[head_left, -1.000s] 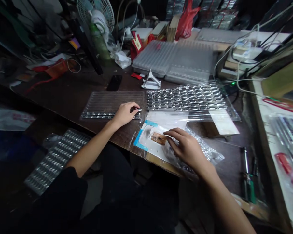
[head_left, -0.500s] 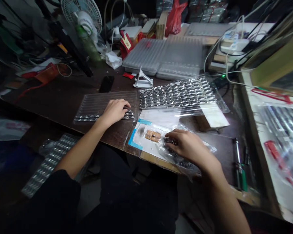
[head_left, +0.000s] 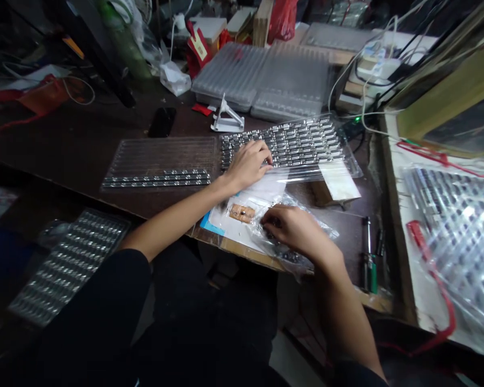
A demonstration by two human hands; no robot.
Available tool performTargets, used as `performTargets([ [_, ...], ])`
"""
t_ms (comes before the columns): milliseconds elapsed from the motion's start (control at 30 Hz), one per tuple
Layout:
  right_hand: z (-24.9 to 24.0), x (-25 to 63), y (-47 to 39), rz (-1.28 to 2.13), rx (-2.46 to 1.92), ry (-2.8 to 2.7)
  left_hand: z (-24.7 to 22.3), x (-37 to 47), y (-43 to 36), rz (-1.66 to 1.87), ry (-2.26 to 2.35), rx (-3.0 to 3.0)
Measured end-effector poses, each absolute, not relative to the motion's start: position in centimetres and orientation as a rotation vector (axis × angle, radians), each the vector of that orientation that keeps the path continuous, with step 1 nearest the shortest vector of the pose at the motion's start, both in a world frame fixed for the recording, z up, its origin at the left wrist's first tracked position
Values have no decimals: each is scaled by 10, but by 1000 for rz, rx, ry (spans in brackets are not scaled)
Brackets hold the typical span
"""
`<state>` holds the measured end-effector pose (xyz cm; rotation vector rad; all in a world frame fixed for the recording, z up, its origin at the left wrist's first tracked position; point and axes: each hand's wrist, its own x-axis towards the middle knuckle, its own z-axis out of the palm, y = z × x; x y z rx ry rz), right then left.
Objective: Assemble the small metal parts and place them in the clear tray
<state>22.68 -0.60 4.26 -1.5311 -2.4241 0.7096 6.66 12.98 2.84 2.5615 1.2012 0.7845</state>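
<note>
My left hand (head_left: 250,165) is over the lower left part of a clear tray (head_left: 302,142) filled with shiny metal parts; its fingers are curled and what they hold, if anything, is too small to name. My right hand (head_left: 287,226) has bent fingers at a clear plastic bag (head_left: 292,255) of small dark parts, its fingertips hidden. Just left of it, a small brown block (head_left: 242,213) lies on white paper with blue tape (head_left: 212,223). A second clear tray (head_left: 161,156) on the left holds metal parts in its front rows.
A white stand (head_left: 228,119) and a black phone (head_left: 162,122) lie behind the trays. Stacked clear trays (head_left: 229,72) are at the back. A white-topped block (head_left: 339,180) and a green-handled screwdriver (head_left: 372,274) are on the right.
My left hand has moved right from the left tray to the filled tray. My right hand stays at the bag. The view has shifted, and the fan is mostly out of sight.
</note>
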Motion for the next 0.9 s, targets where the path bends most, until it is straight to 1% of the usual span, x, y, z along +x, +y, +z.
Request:
performTargets([
  [133,45,242,-6,677,-1662,-2340,36,45,106,863,1106,2366],
  [233,46,246,-7,733,-1687,-2361,38,23,74,892,1085,2253],
  [300,45,242,-8,715,-1694,-2388,33,9,53,905,1119,2214],
  [367,43,235,-7,615,-1711,-2416,24,-2,38,900,1148,2163],
  [433,40,227,-5,521,-1709,-2457,14,-9,28,883,1157,2107],
  [500,36,221,-4,497,-1699,-2499,6,-14,22,880,1154,2061],
  [667,34,220,-1,604,-1634,-2419,-1,-15,21,881,1105,2060],
  [767,38,220,-1,742,-1482,-2294,-1,-14,21,859,1085,2126],
  [900,37,212,0,772,-1343,-2195,-3,-15,19,851,1106,2171],
])
